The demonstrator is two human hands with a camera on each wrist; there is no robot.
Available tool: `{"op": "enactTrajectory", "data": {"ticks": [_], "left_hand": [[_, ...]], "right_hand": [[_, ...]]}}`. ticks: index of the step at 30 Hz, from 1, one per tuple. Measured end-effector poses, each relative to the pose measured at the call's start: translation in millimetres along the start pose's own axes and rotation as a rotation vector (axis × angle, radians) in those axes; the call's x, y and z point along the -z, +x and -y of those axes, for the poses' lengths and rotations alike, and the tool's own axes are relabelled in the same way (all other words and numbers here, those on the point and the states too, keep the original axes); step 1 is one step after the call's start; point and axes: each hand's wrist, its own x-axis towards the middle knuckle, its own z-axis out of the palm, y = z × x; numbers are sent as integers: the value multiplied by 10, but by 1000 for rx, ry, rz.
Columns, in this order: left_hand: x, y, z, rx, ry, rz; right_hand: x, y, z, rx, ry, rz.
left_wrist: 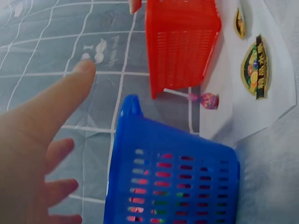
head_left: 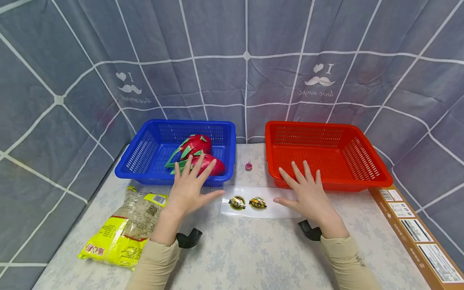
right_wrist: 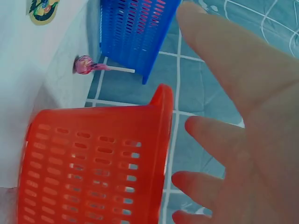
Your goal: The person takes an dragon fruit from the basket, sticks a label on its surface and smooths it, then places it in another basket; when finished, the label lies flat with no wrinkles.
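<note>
Blue basket (head_left: 139, 176), red basket (head_left: 326, 163), white-gridded curtain (head_left: 221, 80)

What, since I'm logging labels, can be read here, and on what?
"I", with heart and moustache signs: curtain, twice, mirrored.
"love simpl", ending unclear: curtain, twice, mirrored.
Red characters on bag: too unclear to read.
Lettering on stickers: too blurred.
Labels on box: too small.

2 dragonfruits (head_left: 197, 145) — in blue basket (head_left: 145, 176)
</note>
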Motion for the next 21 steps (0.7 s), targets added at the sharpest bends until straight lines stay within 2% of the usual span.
{"op": "enactTrajectory", "data": {"ticks": [2, 4, 9, 11, 13, 15, 18, 21], "left_hand": [[30, -1, 25, -19, -52, -47], [59, -2, 48, -48, -110, -122], [120, -14, 84, -102, -305, -368], [136, -26, 84, -100, -410, -460], [147, -40, 78, -89, -561, -523], [145, -48, 76, -60, -746, -559], [113, -53, 70, 7, -1072, -557], [42, -48, 62, 106, -1298, -538]], "right_hand": [[15, 10, -1, 7, 14, -12], [41, 21, 5, 9, 37, -25], [156, 85, 36, 8, 124, -101], [214, 134, 52, 14, 177, -138], [274, 194, 70, 21, 251, -172], [326, 268, 96, 26, 349, -202], [376, 402, 147, 43, 513, -234], [400, 553, 229, 67, 650, -241]]}}
